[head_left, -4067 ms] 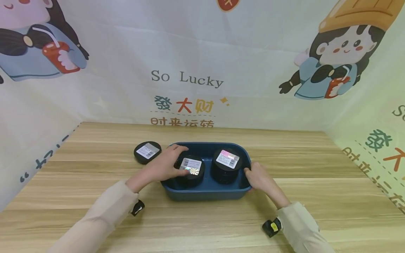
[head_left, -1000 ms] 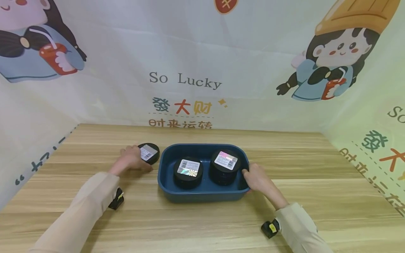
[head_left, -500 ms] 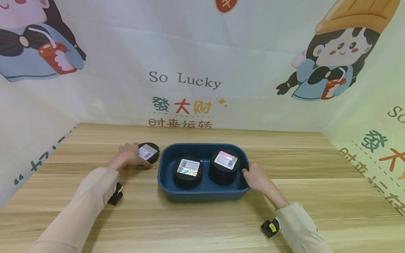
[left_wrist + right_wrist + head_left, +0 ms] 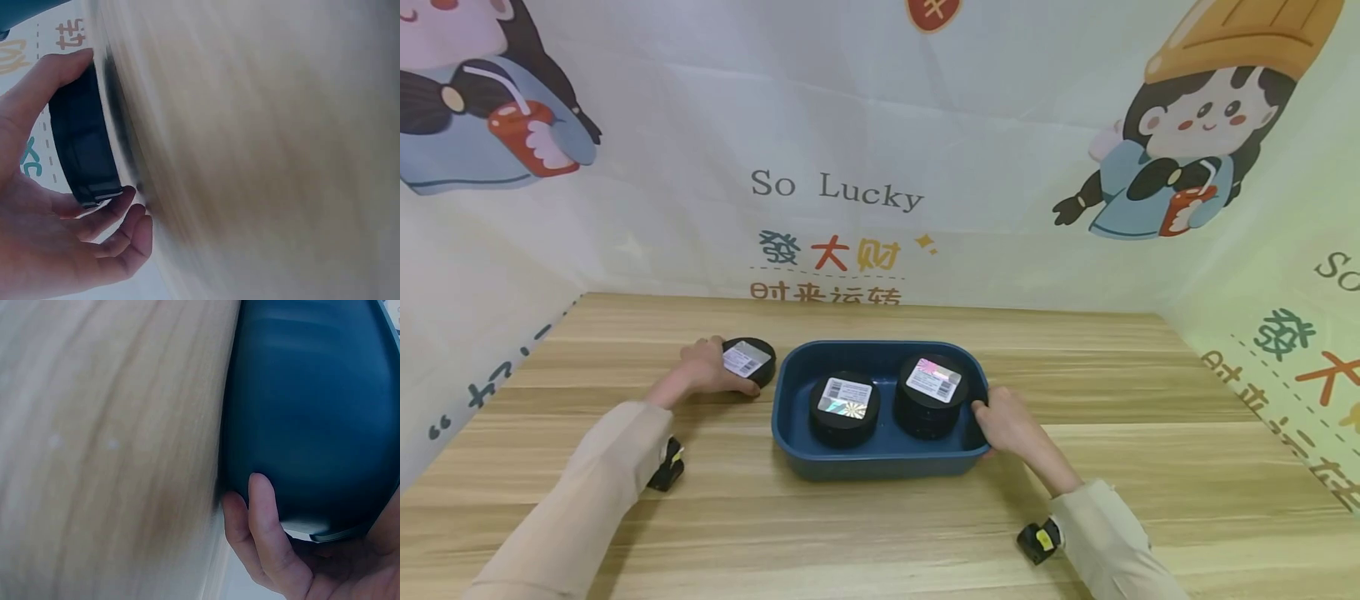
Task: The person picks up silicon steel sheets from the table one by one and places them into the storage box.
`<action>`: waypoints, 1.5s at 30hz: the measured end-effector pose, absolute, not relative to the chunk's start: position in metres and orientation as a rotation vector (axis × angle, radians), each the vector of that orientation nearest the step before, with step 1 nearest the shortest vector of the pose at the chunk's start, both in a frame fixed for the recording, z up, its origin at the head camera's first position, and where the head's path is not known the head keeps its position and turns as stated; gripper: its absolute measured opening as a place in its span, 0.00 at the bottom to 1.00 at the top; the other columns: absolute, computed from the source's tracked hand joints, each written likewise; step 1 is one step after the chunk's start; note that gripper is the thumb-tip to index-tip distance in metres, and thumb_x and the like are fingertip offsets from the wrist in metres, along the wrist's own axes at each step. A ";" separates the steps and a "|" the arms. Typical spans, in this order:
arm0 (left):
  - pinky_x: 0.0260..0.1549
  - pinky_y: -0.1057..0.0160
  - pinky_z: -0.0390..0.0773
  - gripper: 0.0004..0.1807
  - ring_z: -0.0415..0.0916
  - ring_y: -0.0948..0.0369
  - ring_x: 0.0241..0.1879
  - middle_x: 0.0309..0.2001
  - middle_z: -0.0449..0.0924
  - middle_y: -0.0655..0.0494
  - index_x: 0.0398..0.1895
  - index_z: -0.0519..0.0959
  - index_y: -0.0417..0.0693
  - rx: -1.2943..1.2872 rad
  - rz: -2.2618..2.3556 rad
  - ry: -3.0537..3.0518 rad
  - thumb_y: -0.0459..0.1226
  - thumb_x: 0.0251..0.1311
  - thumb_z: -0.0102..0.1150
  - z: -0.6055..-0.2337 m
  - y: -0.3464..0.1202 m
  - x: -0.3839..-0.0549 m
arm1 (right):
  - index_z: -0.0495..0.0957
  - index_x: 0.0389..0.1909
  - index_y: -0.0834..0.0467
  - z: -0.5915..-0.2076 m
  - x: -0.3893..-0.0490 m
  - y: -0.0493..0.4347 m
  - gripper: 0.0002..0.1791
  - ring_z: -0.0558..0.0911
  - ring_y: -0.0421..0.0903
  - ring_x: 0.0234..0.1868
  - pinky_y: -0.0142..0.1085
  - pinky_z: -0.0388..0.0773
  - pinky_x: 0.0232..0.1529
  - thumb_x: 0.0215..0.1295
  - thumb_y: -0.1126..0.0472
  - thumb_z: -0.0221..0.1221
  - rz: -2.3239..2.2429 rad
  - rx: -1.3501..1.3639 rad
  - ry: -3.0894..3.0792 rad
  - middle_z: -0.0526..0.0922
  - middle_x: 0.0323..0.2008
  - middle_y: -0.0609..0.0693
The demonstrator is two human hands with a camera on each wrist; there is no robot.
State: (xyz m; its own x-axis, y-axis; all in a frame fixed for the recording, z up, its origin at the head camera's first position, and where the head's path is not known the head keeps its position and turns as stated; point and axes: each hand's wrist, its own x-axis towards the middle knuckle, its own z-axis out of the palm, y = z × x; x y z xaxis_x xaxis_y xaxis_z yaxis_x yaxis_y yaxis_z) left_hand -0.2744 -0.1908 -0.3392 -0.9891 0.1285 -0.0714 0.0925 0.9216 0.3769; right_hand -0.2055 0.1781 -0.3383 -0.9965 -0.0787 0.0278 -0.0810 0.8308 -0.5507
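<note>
My left hand (image 4: 709, 368) holds a flat, round black container (image 4: 747, 360) with a white label, thumb on one side and fingers on the other. In the left wrist view this container (image 4: 87, 140) shows its dark side wall, close to or on the table. My right hand (image 4: 1011, 419) grips the right end of a blue rectangular basin (image 4: 880, 467); two fingers press its outer wall in the right wrist view. Inside the basin, a similar black container (image 4: 844, 429) sits at left. A taller black one, possibly a stack (image 4: 931, 408), stands at right.
The wood-grain table (image 4: 880, 533) carries everything. A white printed cloth (image 4: 850, 108) rises behind it and along both sides. Each wrist wears a small black camera, such as the right one (image 4: 1039, 542). The basin's walls stand between its contents and the left hand.
About four seconds ago my left hand was on the left container inside the basin; it has moved left to the container on the table. My right hand has stayed on the basin.
</note>
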 end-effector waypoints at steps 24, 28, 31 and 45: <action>0.48 0.43 0.63 0.49 0.63 0.38 0.50 0.52 0.63 0.27 0.59 0.53 0.27 0.255 1.130 3.108 0.43 0.38 0.69 -0.327 -0.199 -0.258 | 0.69 0.27 0.72 -0.338 -0.205 0.177 0.10 0.78 0.51 0.13 0.33 0.73 0.15 0.58 0.68 0.43 1.047 0.084 -3.013 0.75 0.22 0.64; 0.49 0.43 0.63 0.49 0.62 0.38 0.51 0.53 0.63 0.28 0.59 0.53 0.28 0.247 1.161 3.107 0.44 0.38 0.68 -0.324 -0.201 -0.256 | 0.69 0.27 0.72 -0.338 -0.205 0.177 0.10 0.79 0.51 0.13 0.33 0.73 0.15 0.59 0.68 0.43 1.056 0.086 -3.010 0.75 0.22 0.65; 0.49 0.42 0.62 0.48 0.62 0.38 0.52 0.54 0.63 0.28 0.60 0.53 0.29 0.258 1.183 3.108 0.43 0.39 0.68 -0.323 -0.202 -0.253 | 0.69 0.26 0.71 -0.339 -0.205 0.178 0.10 0.78 0.51 0.13 0.33 0.73 0.14 0.59 0.68 0.43 1.068 0.081 -3.005 0.76 0.21 0.65; 0.50 0.42 0.61 0.51 0.61 0.39 0.54 0.56 0.62 0.31 0.61 0.53 0.34 0.298 1.283 3.109 0.47 0.36 0.70 -0.313 -0.193 -0.240 | 0.69 0.27 0.70 -0.338 -0.206 0.177 0.10 0.78 0.50 0.12 0.33 0.73 0.15 0.59 0.67 0.43 1.072 0.067 -3.020 0.76 0.20 0.63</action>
